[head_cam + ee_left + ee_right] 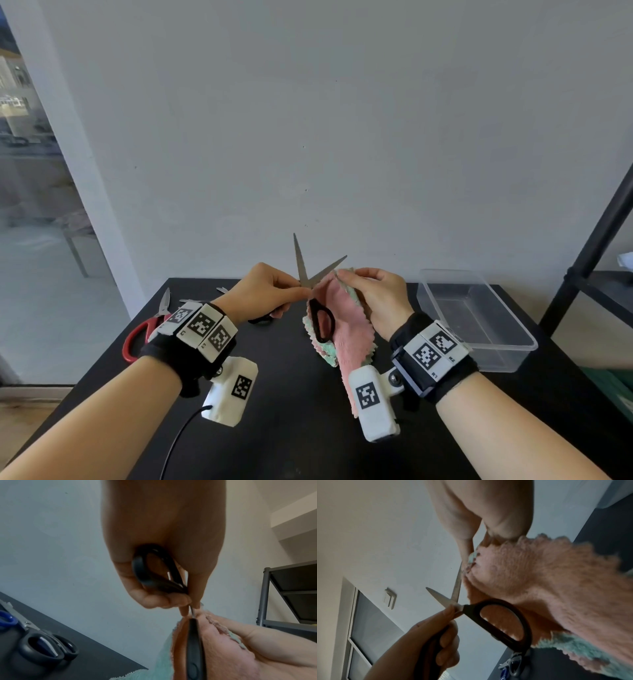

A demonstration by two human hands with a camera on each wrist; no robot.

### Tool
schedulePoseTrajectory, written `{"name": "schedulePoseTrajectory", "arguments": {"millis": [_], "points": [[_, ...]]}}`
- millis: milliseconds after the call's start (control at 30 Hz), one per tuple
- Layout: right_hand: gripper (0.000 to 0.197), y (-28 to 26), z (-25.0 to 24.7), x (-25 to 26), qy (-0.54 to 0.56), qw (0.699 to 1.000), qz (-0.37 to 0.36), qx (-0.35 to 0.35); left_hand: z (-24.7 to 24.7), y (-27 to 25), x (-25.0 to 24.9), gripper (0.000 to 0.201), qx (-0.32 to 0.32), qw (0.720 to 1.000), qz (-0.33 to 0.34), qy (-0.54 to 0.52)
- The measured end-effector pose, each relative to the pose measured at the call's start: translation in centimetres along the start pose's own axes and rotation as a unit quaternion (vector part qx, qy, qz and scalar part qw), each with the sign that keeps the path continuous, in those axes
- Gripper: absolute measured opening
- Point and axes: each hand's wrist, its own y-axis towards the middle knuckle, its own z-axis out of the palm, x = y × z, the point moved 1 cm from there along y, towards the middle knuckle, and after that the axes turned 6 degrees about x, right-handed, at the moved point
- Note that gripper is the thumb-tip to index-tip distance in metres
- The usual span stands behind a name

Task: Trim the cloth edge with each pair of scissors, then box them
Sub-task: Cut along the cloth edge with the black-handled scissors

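My left hand (274, 291) grips black-handled scissors (320, 322) near the pivot, one handle loop inside its curled fingers (154, 599). The blades (308, 267) stand apart in a V pointing up. The free black loop (501, 620) hangs against the cloth. My right hand (373, 291) pinches the top edge of a pink and mint fluffy cloth (346, 329), which hangs down to the black table (291, 428). The cloth's edge (471, 561) lies against one blade.
Red-handled scissors (140, 335) lie at the table's left edge. Black-handled (44, 650) and blue-handled scissors (6, 619) lie behind my left hand. A clear plastic box (476, 318) stands at the right. A dark metal shelf (596, 260) rises beyond it. A cable (178, 442) trails off the front.
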Motion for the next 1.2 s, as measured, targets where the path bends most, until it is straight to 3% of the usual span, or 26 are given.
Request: {"name": "schedulePoseTrajectory", "arguments": {"millis": [133, 300, 433, 533, 633, 667, 867, 967, 1033, 1067, 1133, 1200], "points": [[0.038, 0.5, -0.5, 0.1, 0.055, 0.997, -0.005, -0.054, -0.4, -0.3, 0.1, 0.04, -0.014, 1.0, 0.005, -0.013], [0.033, -0.5, 0.5, 0.4, 0.058, 0.998, -0.014, 0.025, -0.3, -0.3, 0.4, 0.035, 0.013, 1.0, 0.002, -0.025], [0.042, -0.7, 1.5, 0.3, 0.034, 0.997, -0.006, 0.065, -0.2, -0.2, 0.5, 0.033, 0.05, 0.999, -0.002, -0.016], [0.048, -0.3, 1.6, 0.3, 0.018, 0.999, -0.012, 0.046, -0.2, -0.2, 0.4, 0.032, 0.051, 0.999, -0.004, 0.001], [0.05, -0.1, 1.7, 0.3, 0.009, 1.0, -0.014, 0.012, -0.3, -0.2, 0.5, 0.006, 0.032, 0.998, 0.01, 0.043], [0.05, -0.1, 1.7, 0.3, 0.007, 1.0, -0.012, 0.003, -0.1, -0.2, 0.6, 0.015, 0.029, 0.997, 0.018, 0.074], [0.046, -0.2, 1.8, 0.5, 0.012, 0.999, -0.028, -0.027, 1.0, 0.0, 0.7, 0.026, -0.061, 0.965, 0.078, 0.245], [0.048, -0.1, 1.7, 0.4, 0.023, 0.999, -0.022, -0.04, 0.8, -0.2, 0.9, 0.033, -0.131, 0.949, 0.131, 0.255], [0.05, 0.0, 1.5, 0.3, 0.037, 0.998, -0.016, -0.05, 0.7, -0.7, 0.7, 0.02, -0.174, 0.942, 0.165, 0.233], [0.05, 0.1, 1.4, 0.3, 0.047, 0.997, -0.013, -0.053, 0.7, -0.8, 0.6, 0.02, -0.142, 0.958, 0.146, 0.202], [0.05, 0.1, 1.4, 0.3, 0.063, 0.996, -0.009, -0.055, 0.9, -0.6, 0.5, 0.035, 0.008, 0.994, 0.023, 0.111], [0.05, 0.1, 1.6, 0.3, 0.071, 0.996, -0.013, -0.056, 1.3, -0.2, 0.9, 0.039, 0.088, 0.994, -0.067, 0.021]]}}
